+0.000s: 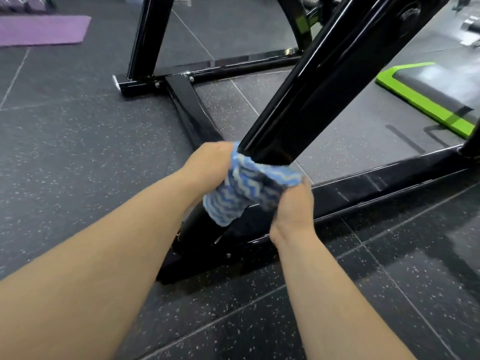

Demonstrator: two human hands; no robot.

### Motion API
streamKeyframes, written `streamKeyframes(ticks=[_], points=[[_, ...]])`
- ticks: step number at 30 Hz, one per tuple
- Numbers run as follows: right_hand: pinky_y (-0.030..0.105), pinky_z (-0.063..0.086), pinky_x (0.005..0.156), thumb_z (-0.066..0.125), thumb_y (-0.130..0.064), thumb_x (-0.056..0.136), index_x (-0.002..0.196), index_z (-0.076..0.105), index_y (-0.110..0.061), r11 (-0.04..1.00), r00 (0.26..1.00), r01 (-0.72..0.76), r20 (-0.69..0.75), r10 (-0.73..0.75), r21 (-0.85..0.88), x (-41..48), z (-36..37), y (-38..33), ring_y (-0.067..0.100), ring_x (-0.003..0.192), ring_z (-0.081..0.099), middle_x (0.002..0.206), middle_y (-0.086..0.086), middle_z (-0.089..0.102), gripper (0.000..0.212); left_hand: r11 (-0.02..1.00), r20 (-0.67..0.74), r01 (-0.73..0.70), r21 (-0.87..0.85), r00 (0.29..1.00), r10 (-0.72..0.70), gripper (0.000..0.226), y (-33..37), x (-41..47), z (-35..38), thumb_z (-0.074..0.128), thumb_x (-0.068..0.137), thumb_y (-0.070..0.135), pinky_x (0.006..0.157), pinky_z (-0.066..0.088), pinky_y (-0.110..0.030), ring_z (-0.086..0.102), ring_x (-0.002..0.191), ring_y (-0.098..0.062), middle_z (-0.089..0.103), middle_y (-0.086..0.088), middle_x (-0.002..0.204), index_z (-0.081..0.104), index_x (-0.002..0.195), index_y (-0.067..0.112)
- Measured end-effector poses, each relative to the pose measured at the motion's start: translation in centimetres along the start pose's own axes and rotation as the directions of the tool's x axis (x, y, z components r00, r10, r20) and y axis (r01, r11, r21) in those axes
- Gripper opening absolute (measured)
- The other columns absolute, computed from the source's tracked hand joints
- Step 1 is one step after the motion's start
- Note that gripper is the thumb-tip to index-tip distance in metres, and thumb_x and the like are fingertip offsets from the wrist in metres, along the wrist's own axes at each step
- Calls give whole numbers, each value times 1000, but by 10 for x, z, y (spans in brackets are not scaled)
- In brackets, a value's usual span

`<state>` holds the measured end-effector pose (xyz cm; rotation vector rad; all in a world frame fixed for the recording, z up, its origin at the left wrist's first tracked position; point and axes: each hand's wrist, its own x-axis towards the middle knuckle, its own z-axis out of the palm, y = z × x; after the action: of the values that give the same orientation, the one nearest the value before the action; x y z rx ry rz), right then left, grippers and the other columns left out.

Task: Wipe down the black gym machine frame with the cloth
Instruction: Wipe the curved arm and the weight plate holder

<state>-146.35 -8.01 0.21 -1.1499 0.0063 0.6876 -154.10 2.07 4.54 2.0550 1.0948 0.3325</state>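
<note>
The black frame point(145, 35) of the gym machine stands on the dark speckled floor point(65, 152). Its thick slanted tube point(324, 81) has its long axis running from the lower left, where it meets the base bar point(376, 185) close to the person, up to the upper right of the view. The blue and white zigzag cloth point(241, 188) is wrapped around the low part of this tube, a little above the joint with the base bar, and it lies across the tube like a band. The left hand point(210, 162) grips one end of the cloth on the left side of the tube, with the fingers curled round it. The right hand point(291, 209) grips the other end on the right side, fingers closed on the cloth. A purple mat point(41, 29) lies on the floor at the upper left, well apart from the frame, and a platform with a green edge point(420, 101) lies at the right, behind the slanted tube.
</note>
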Motion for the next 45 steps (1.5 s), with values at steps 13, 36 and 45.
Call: streamKeyframes(ticks=[13,36,45], points=[[13,49,78,81,-51,66,125,40,-23,845,937,305,-19,-348,-439,-15,44,-48,-2,97,59,114,-10,58,77,840,545,334,-427,837,-56,48,-10,54,-3,44,85,57,96,47,-39,68,95,-29,72,-12,100,69,88,16],[13,42,77,68,-53,80,140,35,-26,911,991,91,-51,-122,-403,-45,36,-54,2,111,54,128,-16,52,73,675,510,395,-623,860,-34,37,3,-7,-20,44,89,34,76,53,-32,67,76,-23,71,-4,75,68,69,16],[25,53,54,57,-18,95,112,58,-9,896,915,-337,-123,384,289,-76,37,48,14,58,65,94,11,67,18,652,125,104,-751,992,-15,39,-24,-43,-7,64,86,0,63,54,-21,69,83,-7,67,-2,109,59,109,32]])
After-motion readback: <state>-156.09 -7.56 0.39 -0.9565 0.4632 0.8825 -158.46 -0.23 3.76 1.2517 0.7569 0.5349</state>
